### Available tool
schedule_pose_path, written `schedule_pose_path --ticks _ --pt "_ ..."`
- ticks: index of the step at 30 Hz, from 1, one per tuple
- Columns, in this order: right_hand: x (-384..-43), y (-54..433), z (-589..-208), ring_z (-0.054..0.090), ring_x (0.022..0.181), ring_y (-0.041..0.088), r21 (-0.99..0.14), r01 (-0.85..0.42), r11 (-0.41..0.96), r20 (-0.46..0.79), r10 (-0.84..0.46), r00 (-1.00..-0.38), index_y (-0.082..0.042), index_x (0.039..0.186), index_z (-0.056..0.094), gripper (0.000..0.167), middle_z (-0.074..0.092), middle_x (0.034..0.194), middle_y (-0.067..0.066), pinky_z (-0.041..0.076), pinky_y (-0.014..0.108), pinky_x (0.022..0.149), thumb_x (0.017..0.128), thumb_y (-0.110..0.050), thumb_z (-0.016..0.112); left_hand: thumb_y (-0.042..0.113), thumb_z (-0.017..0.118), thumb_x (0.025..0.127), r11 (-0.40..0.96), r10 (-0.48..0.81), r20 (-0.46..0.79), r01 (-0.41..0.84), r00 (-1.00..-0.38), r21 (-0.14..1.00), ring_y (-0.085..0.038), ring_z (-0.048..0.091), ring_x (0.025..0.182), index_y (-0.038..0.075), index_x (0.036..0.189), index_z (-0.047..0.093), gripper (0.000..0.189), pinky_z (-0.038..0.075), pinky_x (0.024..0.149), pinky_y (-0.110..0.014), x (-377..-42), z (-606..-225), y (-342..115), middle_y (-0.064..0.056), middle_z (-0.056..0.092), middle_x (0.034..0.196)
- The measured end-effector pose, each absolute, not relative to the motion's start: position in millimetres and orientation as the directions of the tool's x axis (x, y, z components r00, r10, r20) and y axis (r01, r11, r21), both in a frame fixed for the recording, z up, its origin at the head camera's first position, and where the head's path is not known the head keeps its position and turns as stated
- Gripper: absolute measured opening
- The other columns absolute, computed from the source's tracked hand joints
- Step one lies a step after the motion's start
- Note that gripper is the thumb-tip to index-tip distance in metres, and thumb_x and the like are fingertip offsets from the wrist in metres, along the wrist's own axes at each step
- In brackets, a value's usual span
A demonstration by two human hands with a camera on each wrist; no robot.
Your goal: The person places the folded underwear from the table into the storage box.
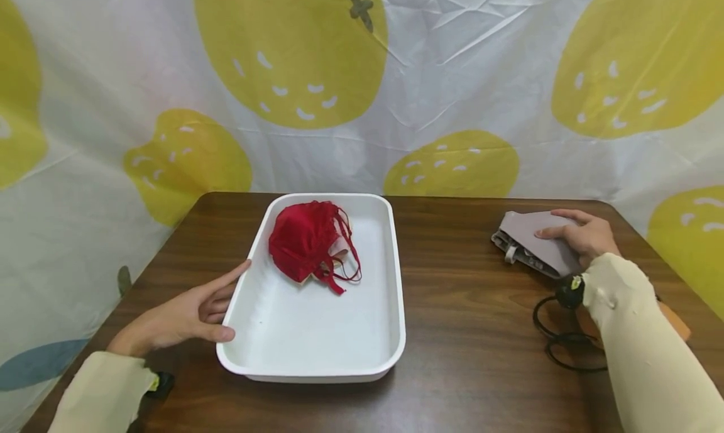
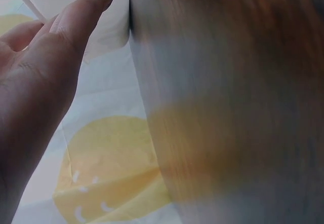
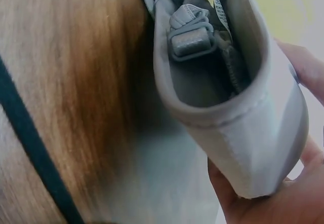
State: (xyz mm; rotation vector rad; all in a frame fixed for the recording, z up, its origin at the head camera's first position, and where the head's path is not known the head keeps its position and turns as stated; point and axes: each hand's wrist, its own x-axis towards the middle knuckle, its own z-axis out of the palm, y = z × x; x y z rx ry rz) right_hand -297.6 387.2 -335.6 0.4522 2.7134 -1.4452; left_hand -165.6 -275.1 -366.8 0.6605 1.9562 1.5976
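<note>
In the head view my left hand [image 1: 178,313] rests at the left side of a white tray [image 1: 313,373], its index finger and thumb extended along the rim. The left wrist view shows that thumb [image 2: 83,19] straight beside the tray's wall. A bunched red bra [image 1: 305,241] with thin straps lies inside the tray, towards the far left. Over at the right, my right hand [image 1: 591,238] grips a folded grey bra [image 1: 537,232] close over the table. In the right wrist view its cups stand folded together, with a strap slider [image 3: 192,41] and a label inside.
The brown wooden table [image 1: 452,332] ends against a white curtain [image 1: 317,156] printed with yellow fruit. A black cable [image 1: 551,348] loops on the table below my right wrist, near an orange object [image 1: 673,320] partly behind the sleeve.
</note>
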Motion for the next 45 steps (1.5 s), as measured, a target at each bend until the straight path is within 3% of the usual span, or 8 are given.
schedule_pose_path --ticks 4,8,13,18,25,34,45 --pt "-296.4 384.0 -332.2 0.034 0.14 0.041 -0.811 0.252 0.528 -0.153 0.225 -0.962 -0.018 0.159 0.031 0.091 0.01 0.168 0.022 0.043 0.052 0.103 0.085 -0.042 0.079 0.006 0.073 0.091 0.182 0.667 -0.096 0.036 -0.739 0.983 0.003 0.052 0.13 0.022 0.162 -0.007 0.109 0.054 0.098 -0.029 -166.5 -366.3 -276.2 -0.041 0.005 0.16" --pt "-296.4 379.0 -325.0 0.037 0.136 0.041 -0.798 0.221 0.561 -0.127 0.202 -0.971 -0.02 0.158 0.033 0.091 0.008 0.168 0.022 0.048 0.045 0.096 0.084 -0.046 0.08 0.004 0.072 0.091 0.169 0.685 -0.079 0.053 -0.724 0.984 0.004 0.051 0.13 0.02 0.162 -0.009 0.109 0.054 0.098 -0.029 -167.4 -365.8 -276.8 -0.043 0.002 0.159" --pt "-297.9 367.5 -315.8 0.057 0.103 0.021 -0.8 0.2 0.565 -0.118 0.178 -0.977 -0.023 0.157 0.037 0.089 0.02 0.165 0.024 0.054 0.027 0.071 0.082 -0.044 0.082 0.003 0.071 0.091 0.164 0.692 -0.08 0.048 -0.717 0.985 0.003 0.052 0.13 0.019 0.162 -0.01 0.109 0.055 0.097 -0.03 -167.6 -366.5 -276.9 -0.044 0.004 0.158" --pt "-298.4 352.6 -309.4 0.061 0.079 0.007 -0.833 0.157 0.531 -0.098 0.138 -0.986 -0.024 0.155 0.04 0.085 0.032 0.158 0.022 0.057 0.03 0.069 0.083 -0.039 0.082 0.004 0.071 0.091 0.164 0.69 -0.084 0.042 -0.719 0.986 0.002 0.054 0.13 0.019 0.162 -0.01 0.109 0.056 0.097 -0.031 -167.2 -367.2 -276.7 -0.044 0.005 0.158" --pt "-298.9 332.8 -299.4 0.061 0.084 0.002 -0.853 0.114 0.509 -0.095 0.063 -0.994 -0.026 0.155 0.039 0.083 0.032 0.158 0.02 0.057 0.027 0.073 0.085 -0.035 0.081 0.002 0.071 0.091 0.145 0.697 -0.062 0.055 -0.714 0.988 0.002 0.052 0.13 0.018 0.162 -0.01 0.109 0.055 0.097 -0.03 -167.9 -366.6 -276.1 -0.045 0.003 0.157" --pt "-291.1 306.2 -286.4 0.064 0.086 0.003 -0.879 0.095 0.466 -0.117 -0.018 -0.993 -0.023 0.153 0.044 0.084 0.049 0.13 0.0 0.058 0.027 0.076 0.081 -0.028 0.086 0.002 0.071 0.091 0.139 0.7 -0.062 0.05 -0.712 0.989 0.002 0.053 0.131 0.019 0.162 -0.01 0.109 0.055 0.098 -0.03 -168.2 -367.8 -276.1 -0.044 0.003 0.157" --pt "-279.5 272.7 -273.9 0.065 0.09 0.008 -0.92 0.063 0.388 -0.119 -0.12 -0.986 -0.027 0.151 0.048 0.079 0.049 0.128 -0.004 0.058 0.03 0.076 0.082 -0.017 0.084 0.003 0.072 0.091 0.152 0.692 -0.074 0.044 -0.718 0.987 0.002 0.052 0.13 0.02 0.162 -0.01 0.109 0.055 0.097 -0.031 -167.7 -366.4 -275.7 -0.044 0.003 0.158"
